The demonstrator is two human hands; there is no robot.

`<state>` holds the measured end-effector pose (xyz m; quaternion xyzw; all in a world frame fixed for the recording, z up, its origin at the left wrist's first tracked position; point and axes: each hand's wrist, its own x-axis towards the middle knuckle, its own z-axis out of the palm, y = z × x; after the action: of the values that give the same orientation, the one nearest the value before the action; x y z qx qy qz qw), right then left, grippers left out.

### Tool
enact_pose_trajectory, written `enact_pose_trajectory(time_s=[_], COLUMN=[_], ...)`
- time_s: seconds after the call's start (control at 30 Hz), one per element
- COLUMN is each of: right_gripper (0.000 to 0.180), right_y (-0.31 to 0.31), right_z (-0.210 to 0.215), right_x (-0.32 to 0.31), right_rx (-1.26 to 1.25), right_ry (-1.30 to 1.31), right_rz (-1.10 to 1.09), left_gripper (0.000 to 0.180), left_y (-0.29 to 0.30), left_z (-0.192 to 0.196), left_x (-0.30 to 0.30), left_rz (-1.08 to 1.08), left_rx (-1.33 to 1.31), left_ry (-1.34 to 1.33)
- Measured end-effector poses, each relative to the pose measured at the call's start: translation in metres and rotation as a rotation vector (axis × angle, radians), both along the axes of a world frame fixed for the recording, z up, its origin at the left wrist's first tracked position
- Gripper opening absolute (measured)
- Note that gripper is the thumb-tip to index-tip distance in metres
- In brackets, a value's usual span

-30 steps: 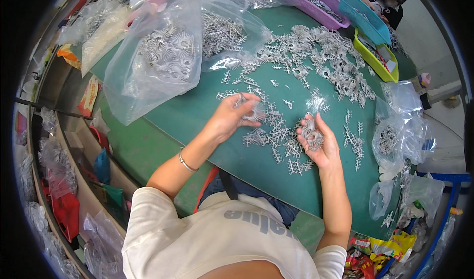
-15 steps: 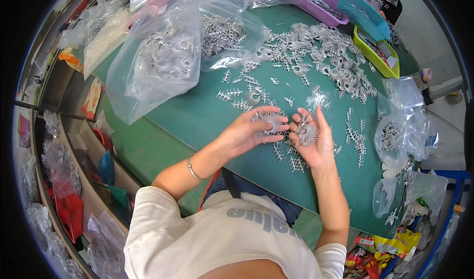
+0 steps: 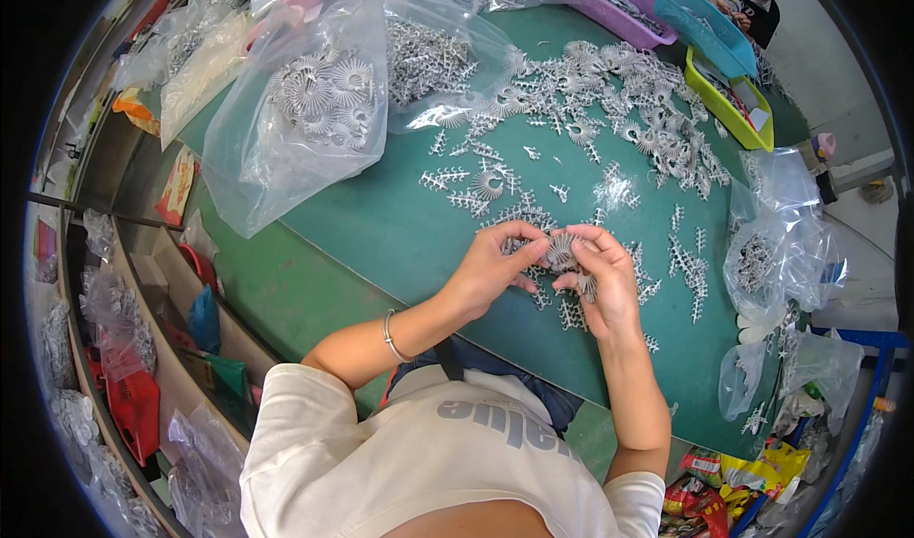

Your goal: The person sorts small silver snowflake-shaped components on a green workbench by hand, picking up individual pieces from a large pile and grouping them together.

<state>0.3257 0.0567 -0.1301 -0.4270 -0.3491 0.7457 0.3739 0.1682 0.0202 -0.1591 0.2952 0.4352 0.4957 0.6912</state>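
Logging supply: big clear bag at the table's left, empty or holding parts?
Holding parts: grey fan-shaped pieces show through the film of the big clear bag. Cannot tell how many; they overlap.

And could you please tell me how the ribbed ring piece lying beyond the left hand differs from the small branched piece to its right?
Shape: the ribbed ring piece is round, with fine ribs fanning outward, while the small branched piece has short prongs.
Size: the ring piece looks clearly larger than the branched one.
Placement: the ring piece lies among other branched pieces; the small one lies apart.
Shared: both are grey and lie on the green tabletop.
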Motion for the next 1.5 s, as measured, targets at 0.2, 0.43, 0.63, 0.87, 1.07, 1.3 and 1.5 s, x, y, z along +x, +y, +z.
enact_pose_trajectory(time_s=[0.2,0.43,0.63,0.87,1.07,1.3,1.5], right_gripper=[0.012,0.014,0.014,0.013,0.024,0.041,0.055], right_y=[0.000,0.003,-0.005,-0.017,-0.019,-0.024,-0.024], right_z=[-0.016,-0.014,-0.004,-0.003,-0.006,-0.001,0.031], right_x=[0.007,0.014,0.006,-0.015,-0.022,-0.026,-0.037], right_rx=[-0.031,-0.347,0.016,0.934,1.148,1.168,1.218], right_ry=[0.233,0.540,0.377,-0.650,-0.894,-0.947,-1.168], right_rz=[-0.208,-0.274,-0.275,-0.255,-0.213,-0.004,0.330], left_gripper=[0.018,0.017,0.016,0.023,0.037,0.040,0.042], left_y=[0.000,-0.001,-0.004,-0.014,-0.017,-0.015,-0.020], left_z=[0.001,0.004,0.006,0.018,0.004,-0.012,0.018], left_x=[-0.002,-0.001,0.005,0.032,0.048,0.055,0.032], left_rz=[0.063,0.091,0.024,0.059,0.099,0.196,0.301], left_rx=[-0.179,-0.198,-0.238,-0.245,-0.013,-0.041,-0.001], left_ry=[-0.163,-0.250,-0.343,-0.399,-0.609,-0.761,-0.943])
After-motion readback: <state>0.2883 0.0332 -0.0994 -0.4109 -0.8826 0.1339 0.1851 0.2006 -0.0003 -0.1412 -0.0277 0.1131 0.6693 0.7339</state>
